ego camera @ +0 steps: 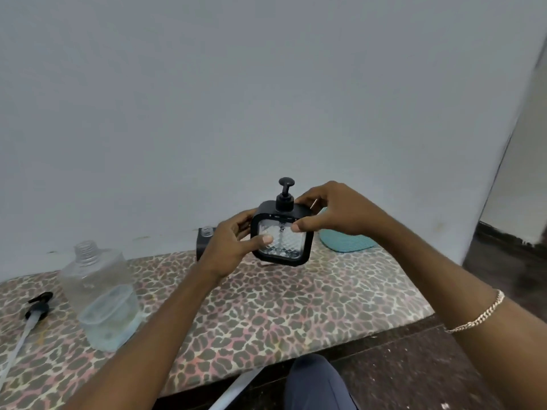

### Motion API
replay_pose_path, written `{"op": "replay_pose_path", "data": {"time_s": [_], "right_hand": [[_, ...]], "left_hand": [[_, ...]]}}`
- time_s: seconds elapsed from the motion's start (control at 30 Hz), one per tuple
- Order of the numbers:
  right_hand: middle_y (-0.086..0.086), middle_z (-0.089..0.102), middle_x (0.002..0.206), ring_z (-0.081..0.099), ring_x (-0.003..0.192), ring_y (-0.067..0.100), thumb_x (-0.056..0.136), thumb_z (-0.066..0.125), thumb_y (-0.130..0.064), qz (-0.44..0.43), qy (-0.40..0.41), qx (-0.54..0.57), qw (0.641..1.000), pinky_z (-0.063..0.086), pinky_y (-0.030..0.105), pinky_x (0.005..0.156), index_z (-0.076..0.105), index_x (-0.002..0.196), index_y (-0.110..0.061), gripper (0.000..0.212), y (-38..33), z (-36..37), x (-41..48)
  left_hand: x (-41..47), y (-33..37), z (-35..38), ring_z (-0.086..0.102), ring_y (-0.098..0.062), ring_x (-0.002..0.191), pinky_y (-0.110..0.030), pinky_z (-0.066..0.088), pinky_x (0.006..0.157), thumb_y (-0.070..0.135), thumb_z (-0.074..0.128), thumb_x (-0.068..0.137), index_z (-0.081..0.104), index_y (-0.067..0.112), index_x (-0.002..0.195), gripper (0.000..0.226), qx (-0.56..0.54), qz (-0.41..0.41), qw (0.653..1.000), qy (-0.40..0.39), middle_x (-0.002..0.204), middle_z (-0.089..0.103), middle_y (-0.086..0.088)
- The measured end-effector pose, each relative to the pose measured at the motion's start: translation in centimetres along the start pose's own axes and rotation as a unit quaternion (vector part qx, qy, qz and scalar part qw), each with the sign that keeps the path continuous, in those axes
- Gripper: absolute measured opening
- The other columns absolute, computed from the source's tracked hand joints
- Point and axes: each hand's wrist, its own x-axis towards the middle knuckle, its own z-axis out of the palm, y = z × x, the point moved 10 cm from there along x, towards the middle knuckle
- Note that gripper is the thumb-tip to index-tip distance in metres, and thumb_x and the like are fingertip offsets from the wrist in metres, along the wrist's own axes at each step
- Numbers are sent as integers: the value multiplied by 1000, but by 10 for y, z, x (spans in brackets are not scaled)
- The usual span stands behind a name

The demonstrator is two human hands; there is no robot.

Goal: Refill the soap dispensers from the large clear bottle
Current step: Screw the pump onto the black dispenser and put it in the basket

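Leopard-print bench, dispenser in hands

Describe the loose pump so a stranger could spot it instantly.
On the leopard-print cloth, look at its left end, past the large clear bottle. The loose pump lies flat there. Unlike the fitted pump on the held dispenser, its long white tube is exposed.

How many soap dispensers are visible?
2. One black-framed square glass dispenser held between the left hand and right hand; another black dispenser, without pump, behind the left hand, partly hidden.
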Motion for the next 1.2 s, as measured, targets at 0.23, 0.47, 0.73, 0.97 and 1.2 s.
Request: {"op": "replay_pose_path", "data": {"time_s": [0.23,0.47,0.73,0.97,1.2], "right_hand": [[2,81,83,79,73,19,76,93,-40,48,72,-14,996,66,39,82,83,98,-20,32,43,-84,26],[12,79,82,77,72,28,76,92,-35,127,144,-70,979,59,35,65,81,93,-10,32,113,-141,53],[-1,50,51,42,46,11,74,91,-33,222,173,-92,955,31,25,48,62,63,-6,41,226,-130,59],[0,41,55,36,51,16,73,85,-30,266,180,-96,942,28,27,48,46,62,-11,45,288,-94,58],[2,43,60,35,51,16,77,86,-25,299,165,-93,935,28,26,49,47,64,-10,43,325,-71,54]], "left_hand": [[100,23,46,74,-13,110,-41,60,100,20,88,84,70,16,128,47,29,15,999,9,119,77,3],[175,14,90,67,-23,94,-27,50,75,39,86,85,56,16,111,46,113,-4,985,133,107,63,-7],[218,-54,197,78,-28,89,-49,64,90,18,64,101,63,6,118,21,8,-105,994,-10,97,72,-11],[230,-107,244,70,-20,98,-41,60,90,15,53,100,52,15,144,44,136,-126,977,-105,112,71,-4],[226,-134,272,64,-26,109,-42,54,92,8,46,97,33,25,160,66,271,-144,916,-256,140,64,-7]]}}
